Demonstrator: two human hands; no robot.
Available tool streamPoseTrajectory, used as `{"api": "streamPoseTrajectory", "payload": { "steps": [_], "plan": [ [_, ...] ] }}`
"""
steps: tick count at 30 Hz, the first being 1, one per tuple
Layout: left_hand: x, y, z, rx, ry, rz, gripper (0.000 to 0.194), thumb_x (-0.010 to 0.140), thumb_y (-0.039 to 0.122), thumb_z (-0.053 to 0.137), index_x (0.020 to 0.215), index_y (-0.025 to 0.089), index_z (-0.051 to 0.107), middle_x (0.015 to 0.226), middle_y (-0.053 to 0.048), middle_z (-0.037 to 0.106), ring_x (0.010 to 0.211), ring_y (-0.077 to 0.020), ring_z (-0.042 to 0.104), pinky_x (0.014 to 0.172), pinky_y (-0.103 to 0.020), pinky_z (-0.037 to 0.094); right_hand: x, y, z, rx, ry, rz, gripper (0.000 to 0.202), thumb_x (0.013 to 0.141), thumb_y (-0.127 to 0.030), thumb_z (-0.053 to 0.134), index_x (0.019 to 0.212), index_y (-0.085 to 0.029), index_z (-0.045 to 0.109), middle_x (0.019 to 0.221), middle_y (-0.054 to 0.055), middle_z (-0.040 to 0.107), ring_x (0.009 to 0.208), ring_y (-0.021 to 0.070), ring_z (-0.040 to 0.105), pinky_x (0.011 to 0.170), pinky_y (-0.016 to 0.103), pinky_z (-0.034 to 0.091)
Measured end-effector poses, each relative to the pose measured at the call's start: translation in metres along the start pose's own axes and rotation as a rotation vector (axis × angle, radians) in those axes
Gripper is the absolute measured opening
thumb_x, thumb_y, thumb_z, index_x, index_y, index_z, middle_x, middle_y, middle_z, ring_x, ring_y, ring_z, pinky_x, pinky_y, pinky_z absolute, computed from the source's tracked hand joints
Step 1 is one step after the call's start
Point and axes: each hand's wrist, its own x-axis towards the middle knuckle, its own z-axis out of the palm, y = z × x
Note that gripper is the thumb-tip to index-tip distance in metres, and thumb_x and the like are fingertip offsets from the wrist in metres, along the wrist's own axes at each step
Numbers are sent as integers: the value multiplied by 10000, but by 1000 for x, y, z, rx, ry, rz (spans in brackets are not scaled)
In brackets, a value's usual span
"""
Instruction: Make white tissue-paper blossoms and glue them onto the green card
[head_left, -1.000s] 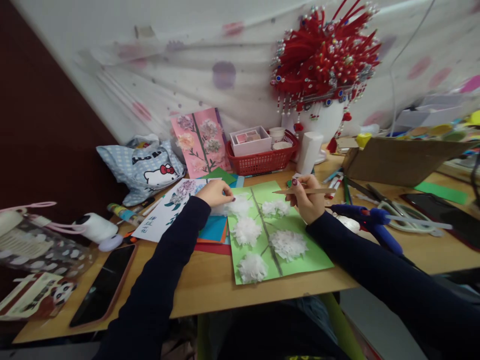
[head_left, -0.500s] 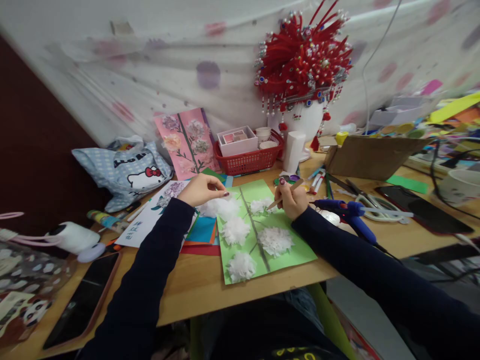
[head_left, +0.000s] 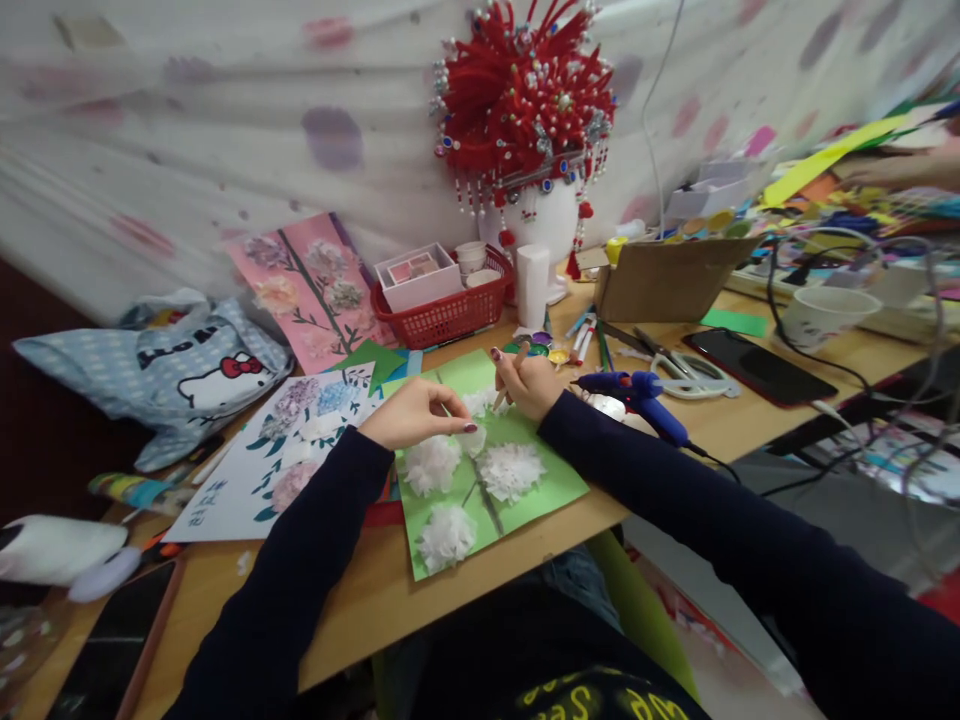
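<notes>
My left hand (head_left: 420, 412) pinches a small piece of white tissue paper (head_left: 474, 441) over the green card (head_left: 556, 487). Closed round a thin wooden stick (head_left: 500, 399) is my right hand (head_left: 531, 384), at the card's upper right, with the stick's tip pointing down by a white paper flower (head_left: 480, 402). More ruffled white flowers sit on the card: one on the right (head_left: 512, 471), one on the left (head_left: 432, 464) and one at the lower left (head_left: 447, 536). A dark stem line runs between them. My left hand hides part of the card's upper left.
A blue glue gun (head_left: 634, 395), scissors (head_left: 686, 372) and a phone (head_left: 759, 367) lie on the right. Behind stand a red basket (head_left: 450, 312) and a red headdress (head_left: 536, 100). A flower picture (head_left: 285, 430) and a cloth bag (head_left: 187, 370) are left. Another person's arm (head_left: 900, 170) reaches in far right.
The view has swung to the right. My hands have come closer together over the card. The tissue piece now shows plainly in my left fingers, and the stick points more steeply down.
</notes>
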Motion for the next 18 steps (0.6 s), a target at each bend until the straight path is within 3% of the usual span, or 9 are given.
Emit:
{"api": "streamPoseTrajectory", "payload": {
  "steps": [4,8,18],
  "plan": [
    [24,-1,14,82,-15,37,155,660,261,665,725,123,697,709,-57,697,593,-122,574,586,-228,434,3,1,-2,-63,-22,33,658,916,-543,157,564,-161,561,423,15,515,442,104,524,505,213,351],
    [41,-8,22,241,113,43,145,662,254,648,714,129,699,688,-43,688,559,-114,552,572,-226,417,4,2,-2,-91,-4,36,651,929,-513,164,559,-160,567,414,11,509,436,97,522,502,206,344],
    [55,-27,31,281,283,82,179,696,310,621,724,149,692,699,-41,683,549,-118,540,581,-243,418,-3,-3,-6,42,142,-32,631,930,-507,158,569,-168,549,422,6,516,427,92,515,500,203,380]
  ]
}}
